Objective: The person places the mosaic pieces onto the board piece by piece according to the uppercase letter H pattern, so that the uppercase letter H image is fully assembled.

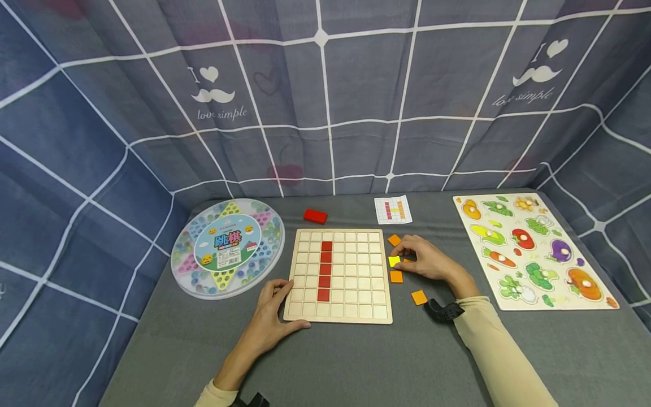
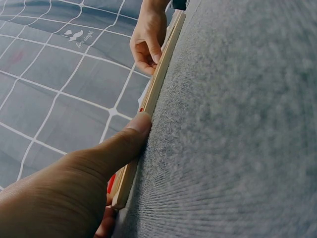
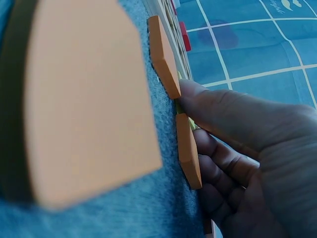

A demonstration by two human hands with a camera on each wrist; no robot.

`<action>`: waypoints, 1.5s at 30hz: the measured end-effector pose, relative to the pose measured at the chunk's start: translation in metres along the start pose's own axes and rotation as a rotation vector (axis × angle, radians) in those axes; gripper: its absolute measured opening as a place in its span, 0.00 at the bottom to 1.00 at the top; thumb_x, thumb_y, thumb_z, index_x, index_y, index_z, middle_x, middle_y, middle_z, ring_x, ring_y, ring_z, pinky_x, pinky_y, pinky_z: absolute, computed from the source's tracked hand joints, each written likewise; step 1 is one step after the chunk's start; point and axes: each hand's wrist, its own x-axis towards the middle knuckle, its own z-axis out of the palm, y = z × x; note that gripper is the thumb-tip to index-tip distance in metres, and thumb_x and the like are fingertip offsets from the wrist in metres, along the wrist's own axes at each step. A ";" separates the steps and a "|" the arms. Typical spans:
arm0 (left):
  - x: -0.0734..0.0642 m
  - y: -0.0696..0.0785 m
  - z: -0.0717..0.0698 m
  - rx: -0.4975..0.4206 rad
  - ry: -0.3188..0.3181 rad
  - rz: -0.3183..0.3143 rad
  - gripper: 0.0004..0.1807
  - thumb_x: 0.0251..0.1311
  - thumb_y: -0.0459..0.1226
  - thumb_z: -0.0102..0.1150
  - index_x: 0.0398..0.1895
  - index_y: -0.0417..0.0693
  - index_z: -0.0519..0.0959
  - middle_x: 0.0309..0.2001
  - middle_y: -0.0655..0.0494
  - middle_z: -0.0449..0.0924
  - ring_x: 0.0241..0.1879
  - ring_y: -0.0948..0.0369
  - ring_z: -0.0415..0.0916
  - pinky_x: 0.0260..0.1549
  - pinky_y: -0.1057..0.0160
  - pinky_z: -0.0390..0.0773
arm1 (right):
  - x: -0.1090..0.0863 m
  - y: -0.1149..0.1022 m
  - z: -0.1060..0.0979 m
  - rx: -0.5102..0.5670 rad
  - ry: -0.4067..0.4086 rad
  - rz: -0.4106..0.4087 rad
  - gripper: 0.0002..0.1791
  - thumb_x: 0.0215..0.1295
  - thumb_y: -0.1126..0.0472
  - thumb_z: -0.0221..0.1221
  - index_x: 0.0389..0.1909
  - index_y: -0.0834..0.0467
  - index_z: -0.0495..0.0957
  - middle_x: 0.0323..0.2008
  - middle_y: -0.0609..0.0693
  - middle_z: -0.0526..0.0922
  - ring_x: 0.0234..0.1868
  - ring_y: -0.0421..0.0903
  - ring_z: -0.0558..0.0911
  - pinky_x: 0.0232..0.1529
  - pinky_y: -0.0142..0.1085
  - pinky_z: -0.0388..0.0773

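Observation:
A light wooden grid board (image 1: 356, 282) lies on the table, with a column of several red square tiles (image 1: 324, 269) in its cells. My left hand (image 1: 272, 316) grips the board's near left corner, thumb along the front edge and fingers at the left side. Just right of the board, my right hand (image 1: 429, 259) pinches a yellow square tile (image 1: 394, 261) between thumb and fingertips. Orange tiles lie around that hand: one beyond it (image 1: 394, 240), one just nearer (image 1: 396, 277) and one by the wrist (image 1: 419, 297). Another orange tile is partly hidden under the fingers.
A red block (image 1: 315, 216) lies behind the board, and a small printed pattern card (image 1: 393, 210) sits behind its right side. On the left is a round Chinese checkers set (image 1: 229, 249). A vegetable puzzle board (image 1: 534, 251) lies to the right. Grid-patterned cloth (image 1: 356, 85) hangs behind the table.

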 end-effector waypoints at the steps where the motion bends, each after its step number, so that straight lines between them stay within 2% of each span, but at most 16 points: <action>1: 0.000 0.000 0.000 0.002 0.004 0.004 0.54 0.31 0.48 0.83 0.66 0.37 0.71 0.58 0.46 0.68 0.53 0.54 0.67 0.51 0.49 0.73 | 0.000 0.000 0.000 0.001 0.000 0.003 0.12 0.56 0.57 0.71 0.41 0.51 0.84 0.33 0.43 0.77 0.38 0.41 0.73 0.43 0.37 0.70; 7: -0.001 0.000 0.000 0.009 0.013 0.014 0.53 0.32 0.49 0.83 0.66 0.37 0.71 0.57 0.46 0.68 0.53 0.54 0.67 0.50 0.49 0.73 | 0.001 0.001 0.002 0.014 0.008 0.027 0.12 0.56 0.57 0.72 0.41 0.51 0.83 0.34 0.44 0.78 0.39 0.41 0.74 0.42 0.35 0.72; 13: -0.001 -0.002 0.000 -0.006 -0.005 -0.007 0.53 0.33 0.49 0.83 0.66 0.38 0.71 0.58 0.46 0.67 0.54 0.54 0.66 0.52 0.49 0.72 | 0.004 0.000 0.005 0.054 0.077 0.024 0.12 0.56 0.60 0.71 0.40 0.54 0.82 0.35 0.46 0.79 0.36 0.41 0.74 0.39 0.33 0.73; 17: 0.000 -0.002 0.001 0.002 0.009 0.011 0.53 0.33 0.49 0.83 0.66 0.37 0.71 0.58 0.45 0.67 0.54 0.54 0.66 0.51 0.49 0.73 | 0.011 -0.011 0.012 0.080 0.120 0.001 0.12 0.55 0.60 0.72 0.40 0.53 0.82 0.35 0.46 0.80 0.36 0.41 0.75 0.39 0.32 0.73; 27: 0.000 -0.004 -0.002 0.005 0.023 0.007 0.52 0.33 0.47 0.83 0.65 0.36 0.72 0.57 0.45 0.68 0.56 0.51 0.65 0.53 0.47 0.71 | 0.039 -0.058 0.038 0.105 0.172 -0.077 0.13 0.54 0.61 0.72 0.40 0.54 0.84 0.36 0.46 0.81 0.36 0.44 0.77 0.39 0.36 0.75; 31: 0.000 -0.003 -0.003 -0.006 0.011 -0.012 0.52 0.34 0.47 0.83 0.66 0.37 0.71 0.58 0.44 0.68 0.58 0.50 0.65 0.54 0.45 0.70 | 0.046 -0.072 0.052 0.095 0.187 -0.069 0.12 0.54 0.60 0.72 0.40 0.55 0.84 0.36 0.47 0.83 0.35 0.44 0.78 0.38 0.35 0.75; 37: 0.001 -0.003 -0.002 -0.006 0.012 -0.002 0.52 0.33 0.48 0.83 0.65 0.37 0.71 0.58 0.45 0.67 0.57 0.51 0.64 0.54 0.46 0.70 | 0.049 -0.078 0.071 0.078 0.203 -0.013 0.12 0.52 0.57 0.74 0.36 0.51 0.83 0.32 0.44 0.80 0.33 0.40 0.75 0.36 0.33 0.73; 42: 0.001 -0.003 -0.001 0.007 0.015 0.024 0.53 0.32 0.48 0.83 0.65 0.37 0.71 0.58 0.45 0.67 0.55 0.53 0.65 0.52 0.48 0.71 | 0.049 -0.077 0.084 0.050 0.251 -0.042 0.12 0.50 0.56 0.75 0.33 0.51 0.83 0.30 0.44 0.79 0.32 0.38 0.73 0.34 0.31 0.72; 45: 0.001 -0.003 0.000 0.002 0.015 0.030 0.53 0.32 0.48 0.83 0.65 0.37 0.71 0.58 0.45 0.67 0.54 0.54 0.65 0.51 0.49 0.72 | 0.051 -0.078 0.088 0.028 0.262 -0.053 0.13 0.50 0.56 0.76 0.35 0.52 0.84 0.29 0.44 0.79 0.31 0.39 0.73 0.34 0.32 0.71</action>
